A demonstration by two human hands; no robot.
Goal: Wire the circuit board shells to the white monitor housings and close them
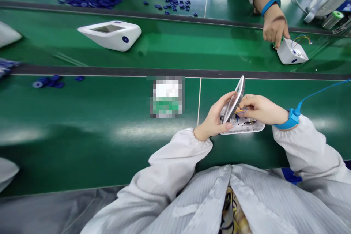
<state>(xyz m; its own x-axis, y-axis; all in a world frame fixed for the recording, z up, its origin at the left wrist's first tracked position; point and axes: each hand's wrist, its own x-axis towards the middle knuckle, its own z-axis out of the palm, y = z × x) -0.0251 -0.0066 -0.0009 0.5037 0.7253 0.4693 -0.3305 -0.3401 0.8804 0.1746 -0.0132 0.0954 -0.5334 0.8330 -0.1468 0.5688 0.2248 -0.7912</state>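
My left hand (216, 119) is closed on a white device housing, with its thumb along the near wall. The lower shell (246, 128) rests on the green table, its open inside facing up. A grey-edged cover panel (236, 102) stands tilted up over the shell's left side, between the left fingers. My right hand (256, 108) reaches in behind the panel, its fingers pinched at a bundle of yellow and red wires (241, 110). The exact spot of the fingertips is partly hidden by the panel. A blue wrist strap (289, 120) circles my right wrist.
A conveyor belt (192, 44) runs across beyond the table and carries a white housing (117, 38). At the far right a co-worker's hand (275, 25) touches another white shell (290, 53). Small blue parts (51, 81) lie at left. A blue cord (323, 93) trails right from my strap.
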